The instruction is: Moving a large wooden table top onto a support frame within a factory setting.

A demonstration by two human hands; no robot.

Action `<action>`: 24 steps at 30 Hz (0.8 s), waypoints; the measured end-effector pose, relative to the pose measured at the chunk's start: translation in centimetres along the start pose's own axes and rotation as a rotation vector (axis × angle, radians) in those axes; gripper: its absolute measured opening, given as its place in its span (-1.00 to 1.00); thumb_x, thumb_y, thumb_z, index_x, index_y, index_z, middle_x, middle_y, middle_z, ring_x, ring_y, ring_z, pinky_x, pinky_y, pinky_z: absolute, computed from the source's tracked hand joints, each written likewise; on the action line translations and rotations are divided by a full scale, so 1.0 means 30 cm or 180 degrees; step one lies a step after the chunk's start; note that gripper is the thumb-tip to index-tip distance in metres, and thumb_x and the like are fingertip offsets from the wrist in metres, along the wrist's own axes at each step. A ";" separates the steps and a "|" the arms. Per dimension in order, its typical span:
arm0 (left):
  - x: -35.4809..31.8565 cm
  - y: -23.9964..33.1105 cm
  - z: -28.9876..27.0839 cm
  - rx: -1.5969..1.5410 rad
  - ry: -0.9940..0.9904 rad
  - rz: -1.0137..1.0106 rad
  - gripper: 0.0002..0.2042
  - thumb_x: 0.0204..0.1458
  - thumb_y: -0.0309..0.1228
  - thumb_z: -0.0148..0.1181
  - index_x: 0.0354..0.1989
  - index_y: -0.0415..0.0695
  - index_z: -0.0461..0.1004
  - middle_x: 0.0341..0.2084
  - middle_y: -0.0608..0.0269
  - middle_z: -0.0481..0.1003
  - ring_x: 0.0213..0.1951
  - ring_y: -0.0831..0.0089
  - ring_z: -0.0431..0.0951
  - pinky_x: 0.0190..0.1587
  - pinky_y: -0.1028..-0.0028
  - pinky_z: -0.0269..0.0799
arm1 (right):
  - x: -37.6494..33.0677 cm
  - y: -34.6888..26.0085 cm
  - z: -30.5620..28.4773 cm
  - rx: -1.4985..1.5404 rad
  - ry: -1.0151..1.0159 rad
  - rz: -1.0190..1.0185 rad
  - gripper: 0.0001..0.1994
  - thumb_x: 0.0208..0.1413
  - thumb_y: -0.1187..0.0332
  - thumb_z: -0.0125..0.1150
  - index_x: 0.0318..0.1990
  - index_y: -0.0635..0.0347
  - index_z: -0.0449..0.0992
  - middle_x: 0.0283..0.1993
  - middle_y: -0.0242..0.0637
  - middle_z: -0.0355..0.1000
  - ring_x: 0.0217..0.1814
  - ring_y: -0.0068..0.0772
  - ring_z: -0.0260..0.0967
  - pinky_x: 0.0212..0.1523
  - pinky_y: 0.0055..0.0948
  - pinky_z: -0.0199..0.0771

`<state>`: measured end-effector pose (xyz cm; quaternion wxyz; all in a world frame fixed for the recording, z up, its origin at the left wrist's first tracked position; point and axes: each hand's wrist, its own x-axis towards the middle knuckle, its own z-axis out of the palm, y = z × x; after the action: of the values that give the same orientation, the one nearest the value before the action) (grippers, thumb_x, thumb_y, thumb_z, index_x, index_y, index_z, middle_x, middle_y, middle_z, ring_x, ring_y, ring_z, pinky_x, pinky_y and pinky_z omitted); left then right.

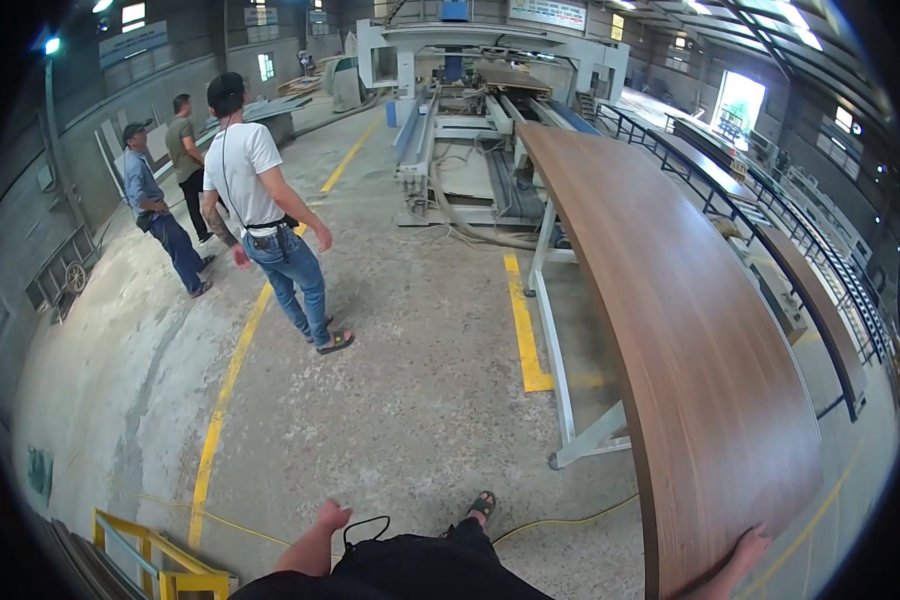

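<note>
With right hand (748, 550) fingers spread flat on the near end of the long walnut-brown panel (670, 300), push squarely along the white frame (560, 370), while the left hand (330, 517) hangs loosely curled and free

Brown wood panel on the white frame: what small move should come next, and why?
Probably bring the left hand across to the near end of the brown wood panel. Only the right hand touches its near edge, while the left hangs free beside the body, and the long panel lies along the white frame.
</note>
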<state>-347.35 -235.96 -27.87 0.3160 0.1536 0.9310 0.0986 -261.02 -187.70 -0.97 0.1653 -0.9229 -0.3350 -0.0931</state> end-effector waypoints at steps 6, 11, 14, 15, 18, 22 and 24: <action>0.065 0.352 -0.055 -0.0333 0.0062 0.0872 -0.37 0.05 0.08 0.32 0.12 -0.21 0.49 0.01 -0.19 0.59 0.11 -0.08 0.57 0.16 0.12 0.49 | 0.000 0.017 0.024 0.0017 -0.0142 0.0011 -0.16 0.36 -0.29 -0.23 0.33 0.44 0.31 0.33 0.29 0.33 0.36 0.33 0.29 0.35 0.09 0.30; 0.045 0.423 -0.051 -0.0346 -0.0333 0.1061 -0.37 0.06 0.08 0.32 0.13 -0.19 0.50 -0.02 -0.17 0.60 0.10 -0.07 0.58 0.15 0.12 0.50 | -0.033 -0.002 0.000 0.0097 -0.0345 0.0092 -0.17 0.35 -0.30 -0.23 0.33 0.40 0.34 0.30 0.28 0.37 0.33 0.33 0.33 0.31 0.12 0.34; 0.056 0.331 0.026 -0.0407 -0.0244 0.1035 -0.36 0.05 0.12 0.30 0.09 -0.20 0.55 -0.01 -0.21 0.59 0.09 -0.07 0.59 0.15 0.12 0.49 | -0.041 -0.017 -0.014 0.0098 -0.0045 -0.0020 -0.25 0.36 -0.26 -0.17 0.22 0.36 0.43 0.16 0.31 0.45 0.21 0.36 0.40 0.22 0.17 0.41; 0.068 0.284 0.044 -0.0300 -0.0300 0.0973 -0.38 0.05 0.14 0.27 0.03 -0.21 0.59 -0.02 -0.22 0.60 0.07 -0.07 0.60 0.13 0.11 0.50 | -0.045 -0.006 -0.019 0.0086 -0.0044 0.0031 -0.25 0.36 -0.26 -0.17 0.22 0.36 0.43 0.16 0.31 0.45 0.21 0.36 0.40 0.22 0.17 0.41; 0.065 0.171 0.016 0.0391 -0.0724 0.0661 -0.41 0.05 0.16 0.20 -0.18 -0.23 0.69 -0.10 -0.23 0.62 -0.01 -0.09 0.64 0.06 0.10 0.53 | -0.041 -0.015 -0.022 0.0052 -0.0070 0.0125 -0.26 0.36 -0.26 -0.18 0.25 0.29 0.42 0.19 0.28 0.44 0.21 0.36 0.41 0.21 0.18 0.42; 0.021 0.068 -0.002 0.0441 -0.0950 0.0339 -0.45 0.05 0.12 0.19 -0.29 -0.23 0.71 -0.19 -0.20 0.65 -0.07 -0.06 0.66 0.03 0.11 0.54 | -0.024 -0.002 -0.014 0.0086 -0.0132 0.0238 -0.26 0.36 -0.27 -0.18 0.32 0.25 0.38 0.26 0.25 0.39 0.24 0.37 0.38 0.23 0.17 0.41; 0.016 0.064 -0.003 0.0390 -0.1048 0.0260 -0.45 0.05 0.12 0.18 -0.31 -0.23 0.71 -0.23 -0.18 0.66 -0.10 -0.04 0.67 0.01 0.11 0.55 | -0.029 0.005 -0.013 0.0096 -0.0137 0.0279 -0.25 0.35 -0.27 -0.18 0.33 0.24 0.37 0.27 0.25 0.38 0.26 0.37 0.37 0.24 0.16 0.40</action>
<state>-347.34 -234.02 -27.53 0.4499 0.2244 0.8640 0.0280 -261.60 -188.44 -0.89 0.1760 -0.9359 -0.2991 -0.0609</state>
